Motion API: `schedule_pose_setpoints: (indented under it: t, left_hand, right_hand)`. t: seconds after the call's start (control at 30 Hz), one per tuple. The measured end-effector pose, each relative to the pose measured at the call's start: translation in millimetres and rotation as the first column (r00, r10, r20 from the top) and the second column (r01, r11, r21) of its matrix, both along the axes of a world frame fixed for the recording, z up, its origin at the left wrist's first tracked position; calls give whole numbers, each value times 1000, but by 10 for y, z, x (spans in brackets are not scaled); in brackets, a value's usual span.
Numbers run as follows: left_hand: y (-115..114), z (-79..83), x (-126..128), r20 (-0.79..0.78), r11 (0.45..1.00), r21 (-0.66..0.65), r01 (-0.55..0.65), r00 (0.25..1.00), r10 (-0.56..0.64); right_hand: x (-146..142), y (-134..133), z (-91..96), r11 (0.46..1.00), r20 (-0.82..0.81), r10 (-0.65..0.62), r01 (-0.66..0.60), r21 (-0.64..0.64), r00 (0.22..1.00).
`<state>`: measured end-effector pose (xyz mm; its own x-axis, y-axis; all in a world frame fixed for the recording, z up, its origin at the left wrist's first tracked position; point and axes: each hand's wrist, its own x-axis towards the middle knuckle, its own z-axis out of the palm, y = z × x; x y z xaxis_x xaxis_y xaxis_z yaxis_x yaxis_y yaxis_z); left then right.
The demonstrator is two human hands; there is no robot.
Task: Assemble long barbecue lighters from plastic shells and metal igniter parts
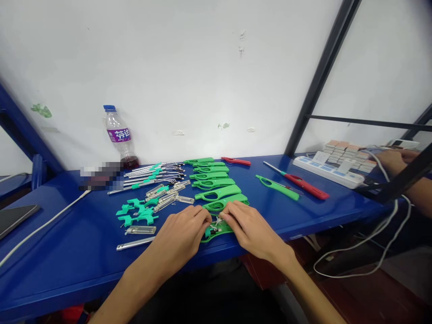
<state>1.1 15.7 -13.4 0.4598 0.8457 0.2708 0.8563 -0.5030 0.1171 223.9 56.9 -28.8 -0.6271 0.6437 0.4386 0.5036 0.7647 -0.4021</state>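
Both my hands rest at the front edge of the blue table [74, 252]. My left hand [184, 234] and my right hand [248, 227] pinch a green plastic lighter shell [216, 231] that lies flat between them, with small metal and wire parts showing inside it. Fingers of both hands are curled onto it. Just behind lies a row of several more green lighter shells [214, 182]. To the left sit small green trigger pieces [137, 212], clear fuel tubes [165, 198] and metal rods [151, 173].
A plastic bottle [119, 137] stands by the wall. A red lighter [305, 184] and a green lighter [276, 186] lie right of the row, near a white power strip [332, 173]. A white cable [43, 225] and phone [15, 218] are at left. Another person's hand [396, 162] is far right.
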Motion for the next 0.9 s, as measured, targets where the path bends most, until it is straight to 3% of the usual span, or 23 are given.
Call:
schedule_pose_setpoints:
  t: [0.9]
  left_hand:
    - [-22,35,23,-103,1000,-6,7,995,-8]
  right_hand:
    - [2,4,-30,994,100,-2,-9,111,995]
